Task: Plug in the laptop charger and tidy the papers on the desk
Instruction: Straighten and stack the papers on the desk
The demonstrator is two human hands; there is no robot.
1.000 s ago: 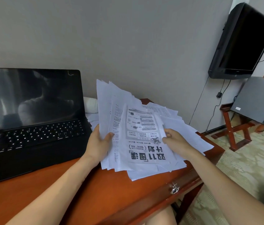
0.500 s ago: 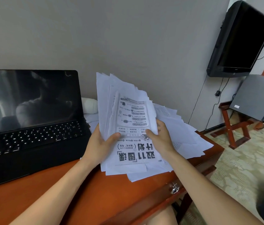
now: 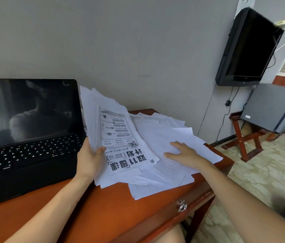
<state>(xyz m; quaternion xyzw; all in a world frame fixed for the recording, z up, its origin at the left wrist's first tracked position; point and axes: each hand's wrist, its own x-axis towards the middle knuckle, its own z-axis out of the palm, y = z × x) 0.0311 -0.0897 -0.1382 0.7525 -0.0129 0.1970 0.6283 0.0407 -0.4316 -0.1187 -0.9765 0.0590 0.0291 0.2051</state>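
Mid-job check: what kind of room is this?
Probably a hotel or guest room: a wall-mounted TV, what looks like a mini fridge on a folding wooden stand, and a wooden desk carrying the laptop.

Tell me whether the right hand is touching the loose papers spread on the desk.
Touching. The head view shows the right hand lying flat, fingers straight, directly on the loose papers, with no gap visible.

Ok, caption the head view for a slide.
Left hand holds a paper stack beside the laptop; right hand flat on loose sheets.
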